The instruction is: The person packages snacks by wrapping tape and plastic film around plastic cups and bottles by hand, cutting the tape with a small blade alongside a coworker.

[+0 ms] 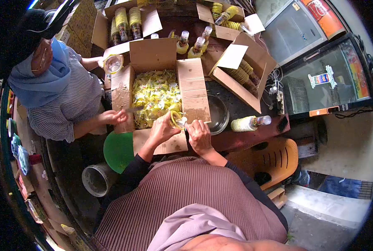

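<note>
Over the near edge of an open cardboard box (pixel 193 85), my left hand (pixel 163 130) is wrapped round a clear cup with a yellow rim (pixel 173 114). My right hand (pixel 200 136) is close beside it, fingers pinched at the cup's edge. A small whitish piece (pixel 184 121) shows between the two hands; I cannot make out what it is. Yellow and white scraps (pixel 155 95) fill the box below the cup.
A co-worker's hand (pixel 115 117) at the left holds a thin dark blade-like tool; the other has a clear cup (pixel 113 64). Stacked yellow-rimmed cups lie in boxes (pixel 248 75) behind. A metal bowl (pixel 218 113) and cup stack (pixel 245 124) stand right, an orange chair (pixel 274 159) below.
</note>
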A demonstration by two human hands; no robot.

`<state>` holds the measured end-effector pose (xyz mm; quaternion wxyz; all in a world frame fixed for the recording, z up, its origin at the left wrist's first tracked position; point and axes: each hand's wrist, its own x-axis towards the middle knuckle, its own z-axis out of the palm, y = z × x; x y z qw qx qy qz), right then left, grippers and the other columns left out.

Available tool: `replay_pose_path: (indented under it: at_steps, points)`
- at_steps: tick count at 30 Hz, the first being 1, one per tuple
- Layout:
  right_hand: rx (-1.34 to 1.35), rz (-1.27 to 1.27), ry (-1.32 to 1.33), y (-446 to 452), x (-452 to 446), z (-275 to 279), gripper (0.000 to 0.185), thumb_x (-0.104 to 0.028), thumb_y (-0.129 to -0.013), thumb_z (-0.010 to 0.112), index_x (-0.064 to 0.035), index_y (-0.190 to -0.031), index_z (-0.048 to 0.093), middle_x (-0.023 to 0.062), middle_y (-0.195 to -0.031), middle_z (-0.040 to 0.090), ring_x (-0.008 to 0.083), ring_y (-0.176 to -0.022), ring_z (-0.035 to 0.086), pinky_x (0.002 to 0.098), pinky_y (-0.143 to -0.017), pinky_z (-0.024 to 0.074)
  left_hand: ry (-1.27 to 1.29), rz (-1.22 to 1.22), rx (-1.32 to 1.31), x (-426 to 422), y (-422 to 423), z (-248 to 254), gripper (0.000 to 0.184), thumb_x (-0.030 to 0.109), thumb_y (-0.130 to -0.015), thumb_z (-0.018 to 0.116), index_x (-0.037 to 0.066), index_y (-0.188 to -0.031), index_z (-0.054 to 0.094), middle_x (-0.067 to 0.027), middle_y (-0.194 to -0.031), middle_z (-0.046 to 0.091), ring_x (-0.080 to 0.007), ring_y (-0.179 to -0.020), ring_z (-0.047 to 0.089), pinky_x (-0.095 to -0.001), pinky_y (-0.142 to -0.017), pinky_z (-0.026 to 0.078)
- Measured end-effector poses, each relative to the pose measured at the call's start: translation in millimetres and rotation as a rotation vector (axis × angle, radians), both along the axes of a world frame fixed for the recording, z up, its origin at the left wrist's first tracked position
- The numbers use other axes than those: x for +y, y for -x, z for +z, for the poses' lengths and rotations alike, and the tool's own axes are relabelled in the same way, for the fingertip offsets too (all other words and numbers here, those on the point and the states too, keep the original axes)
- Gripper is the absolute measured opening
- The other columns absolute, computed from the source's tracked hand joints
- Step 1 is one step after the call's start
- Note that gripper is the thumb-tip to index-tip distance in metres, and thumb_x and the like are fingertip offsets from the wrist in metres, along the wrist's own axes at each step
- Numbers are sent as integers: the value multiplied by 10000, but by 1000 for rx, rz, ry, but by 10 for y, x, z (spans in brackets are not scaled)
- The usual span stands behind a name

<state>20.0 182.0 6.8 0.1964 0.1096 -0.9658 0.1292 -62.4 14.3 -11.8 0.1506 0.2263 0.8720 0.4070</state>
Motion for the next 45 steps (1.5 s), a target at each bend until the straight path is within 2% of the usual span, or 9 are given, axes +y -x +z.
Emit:
replay_pose_path:
  at_steps: [5, 10, 15, 17, 19, 25, 34, 44, 45]
  points:
    - [-45, 25, 66, 67, 26, -9, 93, -111, -789, 588, -64, -854, 635, 72, -791, 495, 242, -774, 523, 372, -659, 435, -188, 40, -136, -13, 32, -101, 566, 272, -657, 757, 46, -1138, 563, -174, -956, 665, -345, -902, 644, -399, -786, 501]
    - [-11, -6, 38, 88, -5, -41, 108, -112, -771, 579, -76, -853, 640, 68, -791, 492, 241, -775, 520, 374, -662, 434, -366, 32, -289, -19, 45, -127, 438, 249, -692, 769, 29, -1040, 619, -79, -925, 684, -158, -832, 642, -323, -766, 499]
    - [-39, -32, 103, 139, 12, -89, 90, -91, -775, 602, -76, -845, 655, 67, -791, 513, 241, -779, 544, 377, -670, 454, -348, -52, -426, -56, 91, -110, 424, 184, -694, 793, 17, -1029, 594, -45, -914, 652, -121, -835, 608, -283, -787, 493]
    - [-222, -124, 626, 194, 72, -101, 78, -63, -778, 641, -52, -852, 663, 83, -814, 554, 252, -791, 589, 367, -684, 483, -507, 47, -346, -58, 84, -238, 543, 236, -692, 806, 27, -1126, 555, -64, -982, 641, -137, -896, 590, -306, -804, 482]
    - [-322, -193, 794, 239, 170, -80, 104, -22, -769, 658, -29, -873, 661, 101, -856, 590, 270, -797, 626, 348, -689, 502, -524, 62, -331, -51, 93, -136, 572, 259, -698, 811, 26, -1129, 517, -88, -1023, 618, -170, -949, 579, -328, -835, 468]
    - [-150, -91, 468, 178, 249, 65, 96, -34, -742, 674, -51, -836, 659, 85, -812, 562, 270, -808, 576, 377, -726, 479, -335, -42, -61, -61, 114, -182, 471, 246, -693, 773, 32, -1040, 538, -106, -905, 600, -251, -860, 608, -346, -768, 485]
    - [-52, 7, 113, 101, 187, 132, 57, -92, -774, 618, -102, -813, 658, 48, -772, 510, 226, -791, 531, 360, -705, 445, -206, -68, -23, -36, 79, -15, 476, 270, -696, 754, 29, -1046, 540, -163, -919, 626, -314, -864, 624, -384, -743, 486]
    - [-30, 33, -69, 44, 99, -29, 34, -124, -768, 545, -102, -751, 565, 53, -791, 482, 224, -767, 514, 364, -654, 425, -177, -185, -71, -118, 171, -157, 457, 328, -730, 753, 23, -1002, 549, -169, -795, 639, -289, -738, 644, -382, -661, 489]
    - [-25, 41, -77, 47, 83, -38, 39, -129, -767, 542, -102, -756, 568, 55, -797, 485, 225, -778, 516, 366, -657, 426, -226, -187, -169, -130, 187, -163, 442, 328, -744, 753, 28, -999, 554, -133, -794, 638, -229, -713, 635, -351, -636, 487]
